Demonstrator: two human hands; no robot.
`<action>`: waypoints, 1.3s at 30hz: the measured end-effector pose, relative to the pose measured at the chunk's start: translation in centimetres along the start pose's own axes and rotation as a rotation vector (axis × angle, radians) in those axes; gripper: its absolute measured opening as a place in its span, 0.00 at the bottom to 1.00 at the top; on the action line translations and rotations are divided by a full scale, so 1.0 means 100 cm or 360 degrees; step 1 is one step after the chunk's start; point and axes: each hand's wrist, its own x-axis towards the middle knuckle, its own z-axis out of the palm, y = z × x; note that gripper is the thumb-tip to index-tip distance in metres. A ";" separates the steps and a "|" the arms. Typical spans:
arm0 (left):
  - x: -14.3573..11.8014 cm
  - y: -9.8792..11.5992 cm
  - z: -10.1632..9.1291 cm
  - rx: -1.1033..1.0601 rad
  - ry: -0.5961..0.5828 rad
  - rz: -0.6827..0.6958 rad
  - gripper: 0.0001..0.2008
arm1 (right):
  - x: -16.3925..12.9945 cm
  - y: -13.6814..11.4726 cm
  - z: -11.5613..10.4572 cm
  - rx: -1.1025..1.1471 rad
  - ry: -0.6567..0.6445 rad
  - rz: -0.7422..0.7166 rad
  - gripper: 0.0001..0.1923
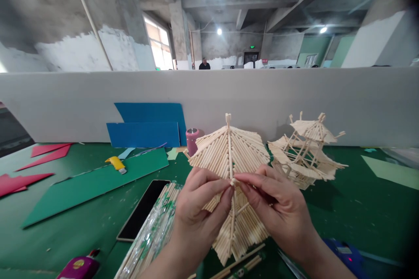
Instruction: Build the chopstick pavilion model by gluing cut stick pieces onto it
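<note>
Stick roof (212, 144): judged light, stiff, fragile, best held by ridges (230, 152).
We saw left hand (199, 202) clamped on peak (232, 182), right hand (279, 200) touching, grip unclear.

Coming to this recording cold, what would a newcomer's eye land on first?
Probably the pale stick model, centre of the picture, with the fingertips of the left hand and right hand close together at its middle. Next, likely the tiered stick model beyond the right hand. The bright blue boards, upright before the light partition and left of the pink canister, stand out too.
</note>
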 end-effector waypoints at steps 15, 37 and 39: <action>0.001 0.001 0.000 0.0006 -0.0010 -0.0006 0.10 | 0.000 0.000 0.002 0.0063 -0.0039 0.0005 0.14; 0.000 0.000 -0.001 0.0022 0.0003 -0.0050 0.10 | -0.014 0.007 -0.009 -0.0067 0.0017 0.0116 0.11; 0.000 0.001 -0.001 0.0032 0.0013 -0.0043 0.09 | -0.014 0.006 -0.009 -0.0062 0.0019 0.0115 0.11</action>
